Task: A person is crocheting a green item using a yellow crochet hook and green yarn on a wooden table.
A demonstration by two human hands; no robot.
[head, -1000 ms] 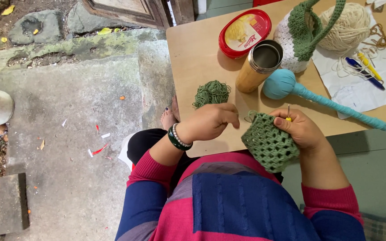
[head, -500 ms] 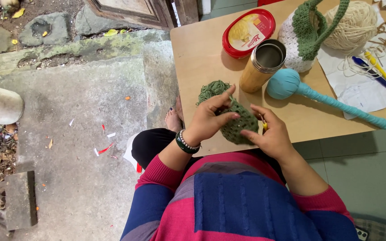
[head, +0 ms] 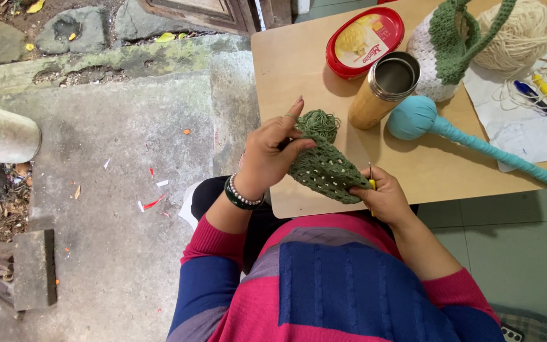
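Note:
A green crocheted mesh piece (head: 325,172) is stretched over the near edge of a light wooden table (head: 286,63). My left hand (head: 272,151), with a beaded bracelet at the wrist, pinches its upper left corner next to a small ball of green yarn (head: 319,122). My right hand (head: 384,196) grips the piece's lower right corner together with a thin hook that has a yellow handle (head: 371,180).
On the table stand a tall open metal-rimmed tin (head: 384,90), a red oval tub (head: 364,42), a teal padded ball on a wrapped stick (head: 418,118), a white and green crocheted item (head: 441,47), cream yarn (head: 517,31), and pens on paper (head: 542,95). Concrete floor lies left.
The crocheted piece has moved from my lap side up and left toward the green yarn ball. My left hand now pinches it and my right hand holds its lower corner.

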